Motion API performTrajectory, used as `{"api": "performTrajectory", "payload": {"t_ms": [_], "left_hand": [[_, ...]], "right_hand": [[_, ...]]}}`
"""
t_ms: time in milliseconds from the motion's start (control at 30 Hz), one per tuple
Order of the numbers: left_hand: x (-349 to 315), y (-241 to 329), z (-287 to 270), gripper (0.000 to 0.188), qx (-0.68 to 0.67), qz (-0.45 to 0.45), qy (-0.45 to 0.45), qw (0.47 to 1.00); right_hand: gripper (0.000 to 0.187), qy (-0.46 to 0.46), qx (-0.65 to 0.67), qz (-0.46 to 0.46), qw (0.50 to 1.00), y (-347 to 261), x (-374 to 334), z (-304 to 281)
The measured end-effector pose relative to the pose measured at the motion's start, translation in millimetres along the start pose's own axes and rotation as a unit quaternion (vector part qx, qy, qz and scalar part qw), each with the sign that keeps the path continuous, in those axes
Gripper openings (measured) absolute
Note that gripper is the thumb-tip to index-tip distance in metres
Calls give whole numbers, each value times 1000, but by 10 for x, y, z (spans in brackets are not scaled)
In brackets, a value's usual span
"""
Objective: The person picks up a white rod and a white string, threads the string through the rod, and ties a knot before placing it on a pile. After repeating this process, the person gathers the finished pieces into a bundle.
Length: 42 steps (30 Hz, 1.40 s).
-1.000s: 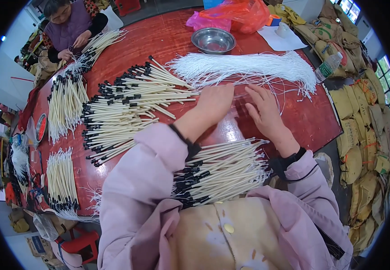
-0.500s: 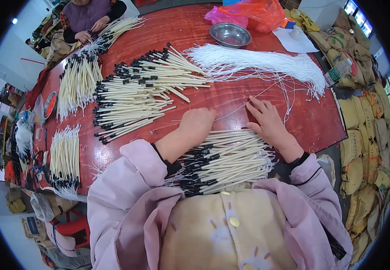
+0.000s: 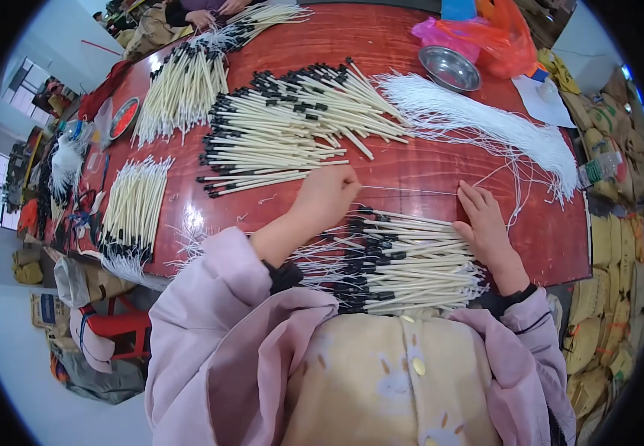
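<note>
On red table [image 3: 546, 256], metal bowl [image 3: 450, 68], red-filled dish [image 3: 116, 135], cord [image 3: 409, 190] between hands [image 3: 328, 195]

We see a thin white cord [image 3: 407, 190] drawn nearly straight and level between the left hand [image 3: 324, 196], fingers curled around it, and the fingertips of the flatter right hand [image 3: 487, 227]. Just nearer to us lies a loose pile of cream-coloured sticks [image 3: 418, 253] — roughly parallel, set crosswise, their black ends at the left with white strings trailing beyond them.
</note>
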<state>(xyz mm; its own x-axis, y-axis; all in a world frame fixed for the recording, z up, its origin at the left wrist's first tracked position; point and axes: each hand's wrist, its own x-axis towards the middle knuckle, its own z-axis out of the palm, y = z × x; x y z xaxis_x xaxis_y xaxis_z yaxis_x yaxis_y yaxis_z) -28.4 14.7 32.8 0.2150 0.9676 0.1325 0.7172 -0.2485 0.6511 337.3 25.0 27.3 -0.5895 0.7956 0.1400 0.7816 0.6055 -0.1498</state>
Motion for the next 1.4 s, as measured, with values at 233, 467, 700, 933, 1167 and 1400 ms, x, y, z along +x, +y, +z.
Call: {"api": "performTrajectory", "payload": {"t_ms": [233, 467, 700, 933, 1167, 1400], "left_hand": [[-414, -352, -64, 20, -87, -206, 20, 974], [-448, -236, -350, 18, 84, -159, 59, 982], [-339, -726, -450, 8, 319, 6, 152, 935], [-332, -620, -632, 9, 269, 80, 141, 949], [-417, -245, -446, 9, 95, 87, 120, 984], [-560, -224, -424, 11, 20, -48, 83, 995]], "right_hand": [[65, 21, 56, -32, 998, 11, 18, 33], [63, 10, 92, -29, 995, 6, -2, 8], [58, -8, 95, -26, 995, -5, 0, -33], [56, 7, 110, -11, 994, 18, -28, 26], [55, 33, 132, -21, 990, -3, 26, 45], [55, 18, 133, -6, 991, 24, 19, 16]]}}
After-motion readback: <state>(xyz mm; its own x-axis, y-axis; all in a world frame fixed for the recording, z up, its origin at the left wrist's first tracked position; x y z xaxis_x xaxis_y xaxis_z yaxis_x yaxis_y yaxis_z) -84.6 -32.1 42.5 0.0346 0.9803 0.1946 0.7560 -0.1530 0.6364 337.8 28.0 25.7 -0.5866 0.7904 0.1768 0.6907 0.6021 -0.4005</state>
